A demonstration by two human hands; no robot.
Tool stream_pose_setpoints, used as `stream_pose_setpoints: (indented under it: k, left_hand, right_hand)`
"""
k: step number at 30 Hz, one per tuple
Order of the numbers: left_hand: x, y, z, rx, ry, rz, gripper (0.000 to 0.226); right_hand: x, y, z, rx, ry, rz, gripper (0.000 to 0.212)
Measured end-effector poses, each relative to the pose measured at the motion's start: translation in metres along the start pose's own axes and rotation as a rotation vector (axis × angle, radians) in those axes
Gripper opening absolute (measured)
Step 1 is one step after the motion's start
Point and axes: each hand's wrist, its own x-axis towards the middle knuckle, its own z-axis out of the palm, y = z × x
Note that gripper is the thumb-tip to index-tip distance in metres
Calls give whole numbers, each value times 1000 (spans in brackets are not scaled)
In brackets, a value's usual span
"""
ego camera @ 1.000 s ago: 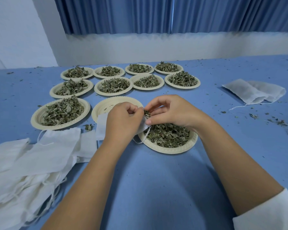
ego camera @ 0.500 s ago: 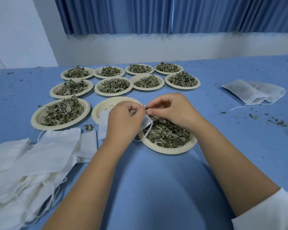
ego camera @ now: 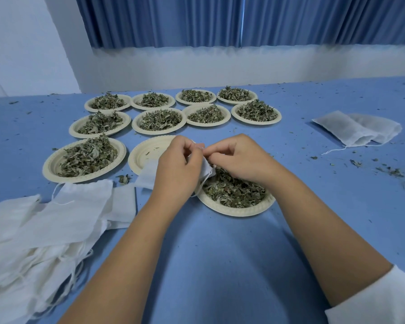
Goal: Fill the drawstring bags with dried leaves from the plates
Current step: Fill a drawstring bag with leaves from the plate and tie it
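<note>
One drawstring bag [ego camera: 147, 176] is pinched at its mouth by the left hand [ego camera: 175, 170] and the right hand [ego camera: 242, 157], over the nearest plate [ego camera: 234, 211]. Eleven plates are counted: ten hold dried leaves [ego camera: 234, 191], and one empty plate [ego camera: 147, 152] is nearly bare. Two filled bags [ego camera: 355, 129] lie to the right.

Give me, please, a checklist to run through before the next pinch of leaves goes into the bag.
1. Left hand grips the drawstring bag: ok.
2. Bag mouth open: cannot tell, fingers hide it.
3. Bag held above the near plate edge to catch spills: ok.
4. Dried leaves available on that plate: ok.
5. Right hand free to take leaves: not ok, it pinches the bag's top.
</note>
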Motion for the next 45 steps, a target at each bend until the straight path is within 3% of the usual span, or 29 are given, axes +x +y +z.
stream_pose_setpoints:
  k: [4,9,12,15,18,24,36,41,45]
  left_hand:
    - [0,-3,1,3,-45,24,11]
    - [6,-9,-1,75,4,-13,14]
    - [6,-12,-1,75,12,-29,13]
    - [7,-12,-1,58,15,-37,13]
    - [7,-11,-1,46,15,-41,13]
    - [6,-11,-2,25,23,-45,13]
    - [-1,-5,0,78,-68,47,13]
    - [1,-6,-3,146,-23,20,19]
    - [4,-6,-7,168,20,-4,14]
  right_hand:
    - [0,-2,1,-71,-110,40,28]
    - [1,-3,-8,33,43,35,37]
    - [1,1,-15,-17,70,23,21]
    - [1,6,-17,-48,-8,17,2]
    - [3,7,-16,-77,-68,47,5]
    - [1,2,-14,-55,-44,85,32]
    - [-4,-5,-4,-102,-286,107,42]
    - [3,5,-17,-81,-41,117,36]
    - [8,22,-29,-363,25,100,15]
